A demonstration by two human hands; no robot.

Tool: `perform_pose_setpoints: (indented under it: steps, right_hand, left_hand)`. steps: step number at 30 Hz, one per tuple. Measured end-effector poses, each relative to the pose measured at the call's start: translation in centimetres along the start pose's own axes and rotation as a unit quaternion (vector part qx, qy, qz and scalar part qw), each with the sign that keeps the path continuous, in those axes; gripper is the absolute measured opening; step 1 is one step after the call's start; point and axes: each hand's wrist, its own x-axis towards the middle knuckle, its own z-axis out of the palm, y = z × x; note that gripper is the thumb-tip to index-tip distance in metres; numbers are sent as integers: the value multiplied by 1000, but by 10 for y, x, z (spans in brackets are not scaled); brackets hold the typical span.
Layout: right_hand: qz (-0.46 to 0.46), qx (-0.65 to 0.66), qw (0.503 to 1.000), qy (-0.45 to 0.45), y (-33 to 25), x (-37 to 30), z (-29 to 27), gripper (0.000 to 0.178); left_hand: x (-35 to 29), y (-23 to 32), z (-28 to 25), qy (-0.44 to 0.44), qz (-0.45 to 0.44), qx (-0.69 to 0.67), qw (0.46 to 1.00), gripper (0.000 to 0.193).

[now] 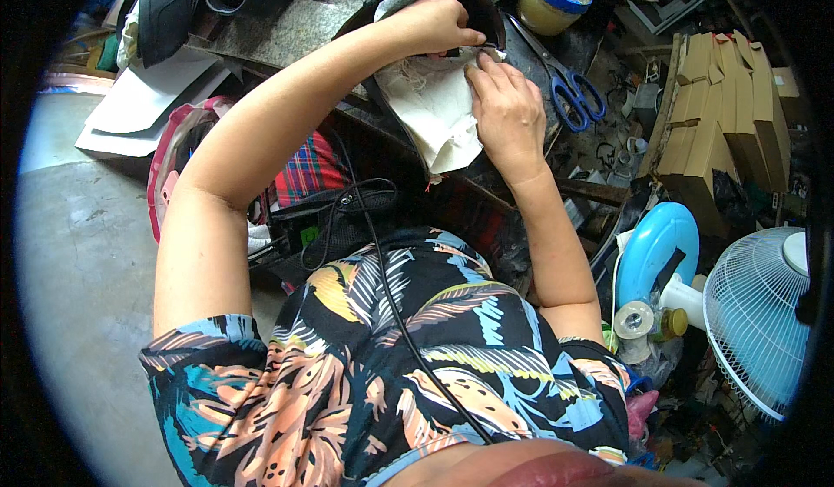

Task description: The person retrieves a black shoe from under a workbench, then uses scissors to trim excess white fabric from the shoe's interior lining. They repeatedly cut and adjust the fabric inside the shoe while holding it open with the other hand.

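A dark curved piece (486, 9), which looks like leather, lies at the table's near edge with cream cloth (432, 109) on it. The cloth is creased, frayed at the top, and hangs toward me. My left hand (434, 25) reaches across to its upper edge, fingers curled; a small dark bit shows under them, too hidden to name. Close by on the right, my right hand (508, 109) is bent over the cloth's upper right edge, with thumb and fingers pinching it. Both hands are nearly touching at that edge.
Blue-handled scissors (569, 92) lie right of my hands, below a blue-lidded jar (554, 2). Black shoe-like pieces (174, 9) and white sheets (152, 100) are at the far left. Cardboard boxes (721, 105) and a fan (756, 313) stand right. A black cable (378, 261) crosses my front.
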Motion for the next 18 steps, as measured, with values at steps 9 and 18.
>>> perform_pose_setpoints:
  steps: [9,18]
  right_hand:
    - [1,-3,1000,-1,-1,0,-4,22]
    - [-12,11,1000,13,-1,0,-3,23]
  left_hand:
    - [-8,-2,4,97,289,79,949,16]
    - [-4,2,6,89,252,71,961,15]
